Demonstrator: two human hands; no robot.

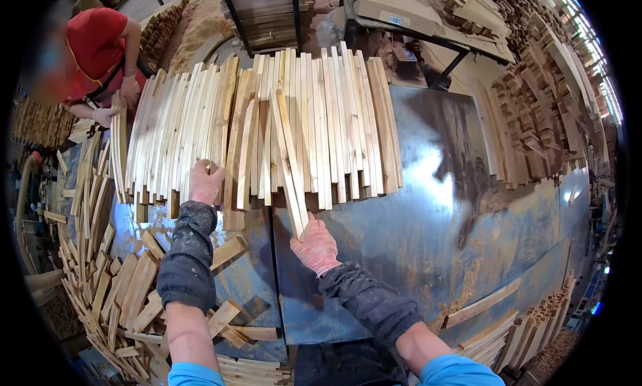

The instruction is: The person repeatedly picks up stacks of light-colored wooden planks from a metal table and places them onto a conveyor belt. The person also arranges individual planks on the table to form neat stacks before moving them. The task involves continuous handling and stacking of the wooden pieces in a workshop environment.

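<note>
Pale wooden strips (338, 118) lie side by side in a wide layer across the metal table. My right hand (315, 247), in a pinkish knit glove, is closed round the near end of one wooden strip (289, 162). That strip slants across the others, its far end resting among them. My left hand (206, 180), gloved too, is at the near ends of the left group, its fingers curled on a strip end (217, 165); the fingertips are partly hidden. Dark sleeve covers wrap both my forearms.
A person in red (100, 52) handles strips at the layer's left end. Loose offcuts (134, 286) heap up at the lower left. Stacked wood (528, 125) stands at the right, more at the lower right (535, 326). Sawdust marks the metal tabletop (374, 252).
</note>
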